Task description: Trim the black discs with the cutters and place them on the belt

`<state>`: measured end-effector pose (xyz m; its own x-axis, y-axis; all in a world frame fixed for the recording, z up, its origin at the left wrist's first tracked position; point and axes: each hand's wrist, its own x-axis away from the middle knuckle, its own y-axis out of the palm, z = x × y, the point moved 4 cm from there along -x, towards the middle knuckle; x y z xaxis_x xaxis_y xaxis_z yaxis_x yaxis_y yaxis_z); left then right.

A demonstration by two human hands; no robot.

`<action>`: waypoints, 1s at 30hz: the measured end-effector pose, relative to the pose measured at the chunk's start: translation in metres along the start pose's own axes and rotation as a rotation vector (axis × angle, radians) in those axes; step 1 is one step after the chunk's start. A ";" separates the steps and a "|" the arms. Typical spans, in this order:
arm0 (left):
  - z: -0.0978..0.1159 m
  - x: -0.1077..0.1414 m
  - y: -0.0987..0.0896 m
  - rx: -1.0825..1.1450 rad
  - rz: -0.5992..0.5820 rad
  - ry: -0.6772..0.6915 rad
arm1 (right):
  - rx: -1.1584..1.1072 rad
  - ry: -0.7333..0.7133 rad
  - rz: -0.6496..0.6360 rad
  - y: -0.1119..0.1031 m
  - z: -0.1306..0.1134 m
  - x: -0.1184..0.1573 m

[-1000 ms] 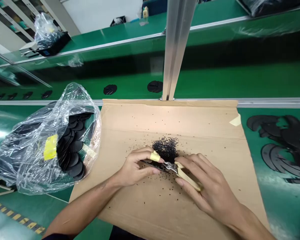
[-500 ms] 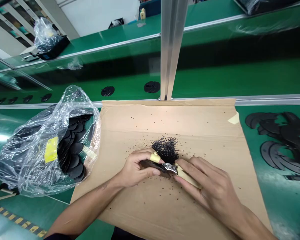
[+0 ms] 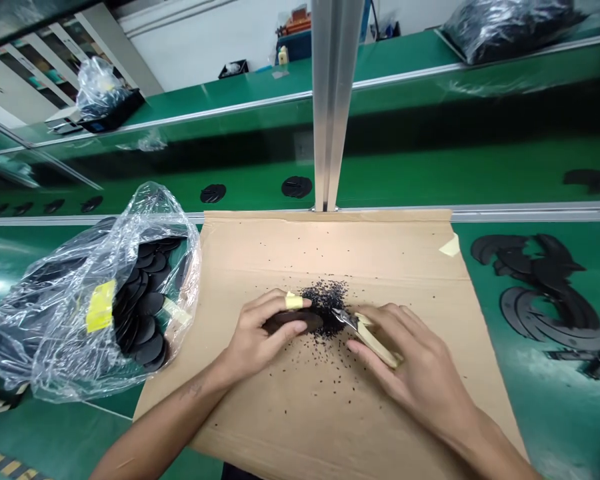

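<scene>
One black disc (image 3: 294, 323) sits in the left hand (image 3: 257, 337), grasped between the thumb and curled fingers. The index finger (image 3: 303, 302) carries a band of yellow tape. The right hand (image 3: 415, 363) grasps a pair of small side cutters (image 3: 375, 341) with tan-wrapped handles; their metal head (image 3: 344, 319) points toward the disc and stops just beside its edge. Whether the blades are open or closed cannot be determined from this view.

Both hands are positioned over a sheet of cardboard (image 3: 380, 250), which is fixed at its far right corner by a strip of pale yellow tape (image 3: 450, 247). A heap of black granular trimmings (image 3: 325, 297) lies on the sheet directly beyond the disc, with loose crumbs scattered around it.

Left of the sheet, a clear plastic bag (image 3: 55, 320) with a yellow label (image 3: 101, 307) contains stacked black discs (image 3: 145, 300). Right of the sheet, black curved offcuts (image 3: 540, 293) lie on the green workbench (image 3: 540, 427). An aluminium upright (image 3: 327, 100) stands beyond the sheet.
</scene>
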<state>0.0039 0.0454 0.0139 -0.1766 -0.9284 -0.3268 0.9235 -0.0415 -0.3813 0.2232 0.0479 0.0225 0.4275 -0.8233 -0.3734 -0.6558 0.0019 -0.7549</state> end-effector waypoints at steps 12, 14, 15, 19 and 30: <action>0.010 0.011 0.018 -0.310 -0.232 0.297 | 0.011 -0.402 0.093 0.005 -0.030 0.011; 0.011 0.012 0.018 -0.460 -0.280 0.352 | 0.017 -0.465 0.068 0.005 -0.035 0.015; 0.012 0.012 0.018 -0.482 -0.289 0.358 | -0.031 -0.454 0.053 0.004 -0.036 0.015; 0.010 0.010 0.016 -0.297 -0.270 0.317 | -0.269 -0.229 0.026 -0.009 -0.022 0.007; 0.007 0.005 0.011 0.004 -0.237 0.193 | -0.064 -0.186 -0.107 -0.004 0.006 0.001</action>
<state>0.0152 0.0375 0.0136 -0.4481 -0.8056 -0.3875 0.8502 -0.2501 -0.4633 0.2298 0.0510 0.0218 0.6003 -0.6980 -0.3904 -0.6363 -0.1212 -0.7618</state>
